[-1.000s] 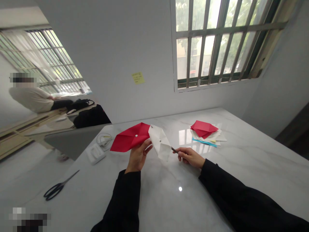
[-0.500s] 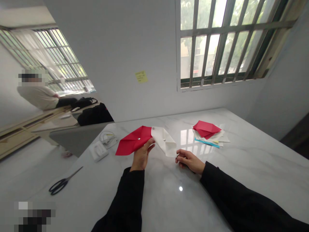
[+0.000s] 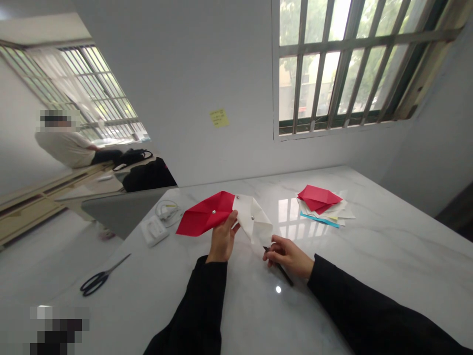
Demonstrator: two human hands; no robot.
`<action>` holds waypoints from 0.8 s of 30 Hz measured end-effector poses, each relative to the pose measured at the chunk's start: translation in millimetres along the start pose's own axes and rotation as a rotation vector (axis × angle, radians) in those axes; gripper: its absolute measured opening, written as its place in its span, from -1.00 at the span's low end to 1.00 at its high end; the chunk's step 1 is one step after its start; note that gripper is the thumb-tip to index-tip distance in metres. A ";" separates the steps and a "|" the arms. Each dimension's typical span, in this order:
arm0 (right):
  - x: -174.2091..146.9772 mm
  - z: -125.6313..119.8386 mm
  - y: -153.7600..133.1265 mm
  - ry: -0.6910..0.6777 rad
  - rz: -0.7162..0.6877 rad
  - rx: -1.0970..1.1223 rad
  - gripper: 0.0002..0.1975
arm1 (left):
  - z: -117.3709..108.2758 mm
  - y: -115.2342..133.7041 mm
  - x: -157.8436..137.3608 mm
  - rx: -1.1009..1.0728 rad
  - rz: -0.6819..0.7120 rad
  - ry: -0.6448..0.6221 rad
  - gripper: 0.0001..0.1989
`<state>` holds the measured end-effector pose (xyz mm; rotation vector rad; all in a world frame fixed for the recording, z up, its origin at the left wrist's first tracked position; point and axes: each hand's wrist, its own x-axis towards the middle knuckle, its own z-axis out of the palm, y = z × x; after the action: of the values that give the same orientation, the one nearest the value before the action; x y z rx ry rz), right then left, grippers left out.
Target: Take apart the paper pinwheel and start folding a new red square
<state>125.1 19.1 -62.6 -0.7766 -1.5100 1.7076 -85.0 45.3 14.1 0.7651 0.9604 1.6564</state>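
Swinging a slim dark tool point(image 3: 284, 274) round in the right hand point(image 3: 291, 257)!
Nearly hidden half a second ago, it now shows its shaft trailing below the palm, tip near the lower edge of the white half point(image 3: 245, 208): a change of grip, I'd judge, rather than a stroke on the material. The left hand point(image 3: 221, 242) still pinches the red-and-white folded piece point(image 3: 223, 202) near its join, over the surface point(image 3: 369, 276); whether the right hand touches it too, I can't tell.
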 end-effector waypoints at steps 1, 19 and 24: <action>-0.6 0.5 -0.6 -0.004 -0.004 -0.021 -0.55 | 0.9 0.6 -1.2 -0.012 -0.022 -0.003 -0.59; -5.6 -30.3 -16.9 -0.352 0.374 -0.078 -0.20 | 6.3 -7.7 -8.1 -0.136 -0.332 -0.028 -0.72; 0.9 -65.5 -32.1 -0.117 0.294 -0.134 -0.37 | 11.6 -8.2 -13.2 -0.063 -0.362 -0.115 -0.69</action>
<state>182.1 58.3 -39.5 -1.0261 -1.6687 1.9078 -67.9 36.4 12.1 0.5965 0.9009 1.3082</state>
